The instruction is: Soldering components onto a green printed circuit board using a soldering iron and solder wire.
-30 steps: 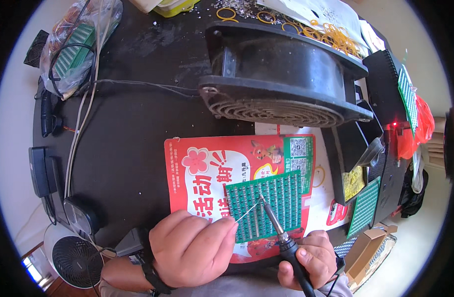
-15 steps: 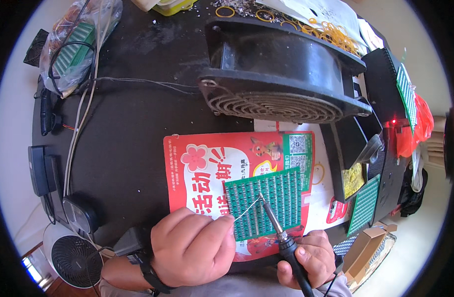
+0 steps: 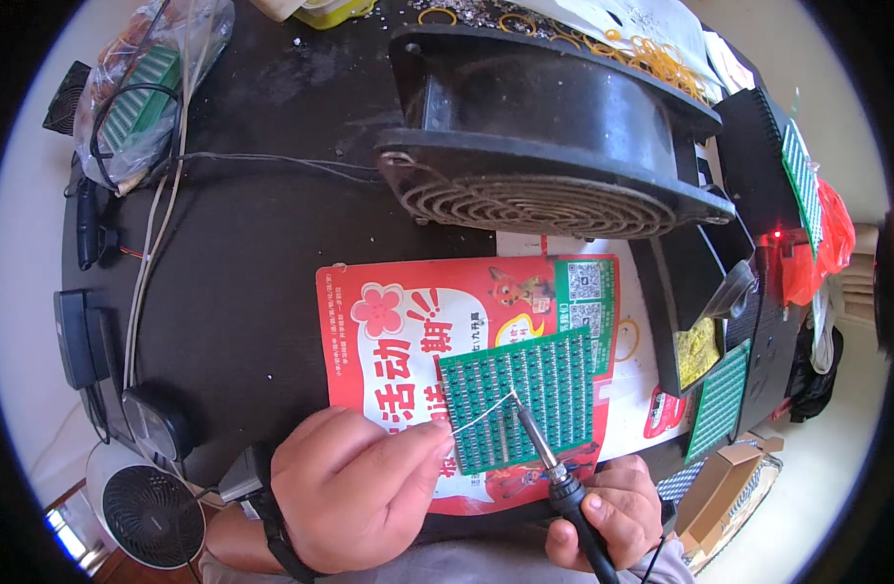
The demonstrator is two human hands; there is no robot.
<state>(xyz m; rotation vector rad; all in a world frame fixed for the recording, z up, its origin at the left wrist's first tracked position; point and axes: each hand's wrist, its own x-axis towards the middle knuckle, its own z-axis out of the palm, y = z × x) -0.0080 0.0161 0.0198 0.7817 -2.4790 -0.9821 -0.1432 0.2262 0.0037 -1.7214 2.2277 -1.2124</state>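
Observation:
A green circuit board covered in rows of small solder points lies on a red and white printed mat. My left hand is closed in a pinch on a thin strand of solder wire, whose far end reaches the middle of the board. My right hand is wrapped round the black handle of a soldering iron. The iron's tip is at the board beside the wire's end; whether they touch is too small to tell.
A large black fan stands just beyond the mat. To the right are a yellow sponge in a black holder and another green board. Yellow rubber bands lie at the back; cables run down the left.
My left hand has drawn slightly left, and more of the solder wire shows between its fingers and the board. The iron's tip has shifted very slightly. The whole view has moved a little.

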